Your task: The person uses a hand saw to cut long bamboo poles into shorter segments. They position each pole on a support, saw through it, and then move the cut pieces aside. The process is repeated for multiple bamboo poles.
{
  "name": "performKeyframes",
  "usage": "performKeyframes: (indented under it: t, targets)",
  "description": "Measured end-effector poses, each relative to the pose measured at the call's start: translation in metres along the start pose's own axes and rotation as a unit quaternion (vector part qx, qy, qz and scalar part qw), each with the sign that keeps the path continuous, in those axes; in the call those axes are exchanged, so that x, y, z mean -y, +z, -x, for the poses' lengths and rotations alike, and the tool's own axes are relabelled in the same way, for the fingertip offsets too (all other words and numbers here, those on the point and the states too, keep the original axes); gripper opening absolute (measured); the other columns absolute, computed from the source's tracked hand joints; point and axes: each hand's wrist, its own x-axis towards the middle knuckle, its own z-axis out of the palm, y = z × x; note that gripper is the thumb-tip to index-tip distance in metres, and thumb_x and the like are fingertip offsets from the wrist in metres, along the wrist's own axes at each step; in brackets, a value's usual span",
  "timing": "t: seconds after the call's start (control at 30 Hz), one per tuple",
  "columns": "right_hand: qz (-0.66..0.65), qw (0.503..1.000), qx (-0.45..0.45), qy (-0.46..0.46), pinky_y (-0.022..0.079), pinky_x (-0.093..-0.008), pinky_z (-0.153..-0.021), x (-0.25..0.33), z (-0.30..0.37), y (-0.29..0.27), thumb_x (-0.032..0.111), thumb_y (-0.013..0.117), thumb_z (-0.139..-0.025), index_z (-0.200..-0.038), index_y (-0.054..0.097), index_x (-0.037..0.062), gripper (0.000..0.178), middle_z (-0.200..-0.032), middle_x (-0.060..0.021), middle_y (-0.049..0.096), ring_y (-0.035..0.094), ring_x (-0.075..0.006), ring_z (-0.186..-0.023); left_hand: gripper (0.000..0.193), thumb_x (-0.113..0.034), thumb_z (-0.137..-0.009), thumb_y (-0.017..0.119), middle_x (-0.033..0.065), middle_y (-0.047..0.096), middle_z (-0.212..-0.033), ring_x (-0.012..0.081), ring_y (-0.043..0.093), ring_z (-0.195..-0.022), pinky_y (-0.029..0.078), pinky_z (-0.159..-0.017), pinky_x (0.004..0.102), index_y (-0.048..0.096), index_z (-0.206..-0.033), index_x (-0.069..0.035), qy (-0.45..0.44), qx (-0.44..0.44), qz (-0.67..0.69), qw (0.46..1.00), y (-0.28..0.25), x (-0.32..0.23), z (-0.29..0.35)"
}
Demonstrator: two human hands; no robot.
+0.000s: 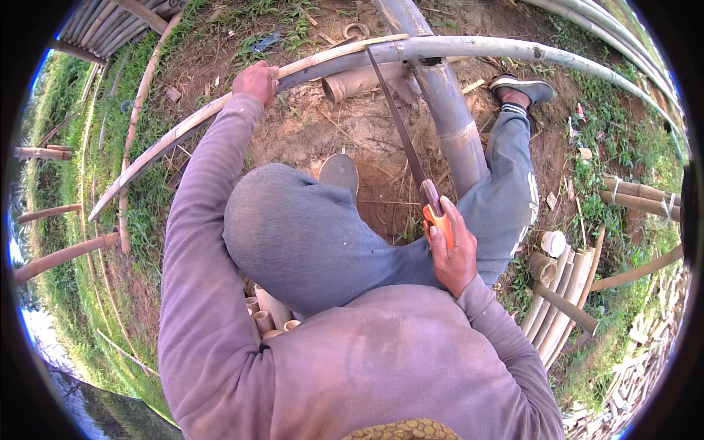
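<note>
A pale strip (334, 53) is laid along a grey pole (506, 48), which is crossed over a thick pole (460, 132) above the lap. Both are steadied on the left by the left hand (255, 82), its fingers closed; whether the strip alone or the pole too is gripped cannot be told. The orange handle of a saw (404, 133) is gripped by the right hand (453, 246), and the blade is pointed away from the body, its tip near the strip.

The work is judged to be partway along. A loose end of the strip is shown just short of the thick pole, but whether it was freshly cut cannot be told. No finished cut can be made out at the saw's tip, and the grey pole is seen whole on the right, so any sawing there appears to be left undone. Short cut tubes (262, 321) are seen beside the left leg.
</note>
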Motion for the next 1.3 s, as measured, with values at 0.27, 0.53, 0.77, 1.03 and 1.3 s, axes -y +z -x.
performKeyframes:
  t: [0.27, 0.53, 0.77, 1.03, 1.3]
  targets:
    - [-0.009, 1.0, -0.001, 0.011, 0.055, -0.0411, -0.105, -0.001, 0.005, 0.006, 0.009, 0.059, -0.108, -0.155, 0.048, -0.0055, 0.05, -0.14, -0.025, 0.068, 0.072, -0.034, -0.124, 0.03, -0.032, -0.103, 0.073, 0.0012, 0.07, -0.123, 0.0265, 0.07, -0.12, 0.058, -0.102, 0.0423, 0.076, -0.131, -0.025, -0.004, 0.016, -0.005, 1.0, 0.001, -0.001, -0.002]
    - [-0.004, 1.0, -0.017, 0.017, 0.053, -0.0417, -0.108, 0.001, 0.004, 0.006, 0.01, 0.059, -0.108, -0.154, 0.05, -0.0045, 0.049, -0.139, -0.0257, 0.068, 0.07, -0.0356, -0.126, 0.03, -0.033, -0.104, 0.071, 0.0006, 0.069, -0.125, 0.026, 0.069, -0.122, 0.057, -0.104, 0.0426, 0.074, -0.134, -0.026, -0.021, 0.033, -0.003, 0.999, -0.003, -0.006, -0.001]
    - [-0.056, 0.997, -0.021, 0.047, 0.057, -0.0459, -0.105, 0.025, 0.028, -0.034, 0.009, 0.062, -0.106, -0.148, 0.053, -0.0098, 0.047, -0.138, -0.031, 0.066, 0.07, -0.0401, -0.126, 0.032, -0.028, -0.098, 0.078, 0.0012, 0.07, -0.123, 0.0263, 0.068, -0.119, 0.054, -0.101, 0.0446, 0.074, -0.129, -0.025, -0.008, -0.078, 0.023, 0.997, 0.009, 0.003, 0.019]
    - [-0.104, 0.988, -0.113, -0.02, 0.057, -0.0366, -0.096, 0.004, 0.019, -0.045, 0.002, 0.058, -0.1, -0.161, 0.035, -0.0075, 0.066, -0.134, -0.0201, 0.062, 0.066, -0.0202, -0.106, 0.055, -0.031, -0.085, 0.088, 0.0044, 0.066, -0.132, 0.0294, 0.059, -0.131, 0.044, -0.113, 0.0461, 0.07, -0.136, -0.021, 0.066, -0.109, 0.103, 0.986, 0.086, -0.016, 0.142]
    - [-0.097, 0.976, -0.142, -0.134, 0.059, -0.0376, -0.098, 0.005, -0.074, -0.002, -0.007, 0.061, -0.096, -0.165, 0.029, -0.0073, 0.075, -0.13, -0.0192, 0.063, 0.069, -0.0219, -0.107, 0.086, -0.043, -0.082, 0.091, 0.0089, 0.06, -0.146, 0.0326, 0.054, -0.14, 0.039, -0.121, 0.0502, 0.053, -0.157, -0.024, 0.003, -0.181, 0.044, 0.983, 0.045, 0.026, 0.065]
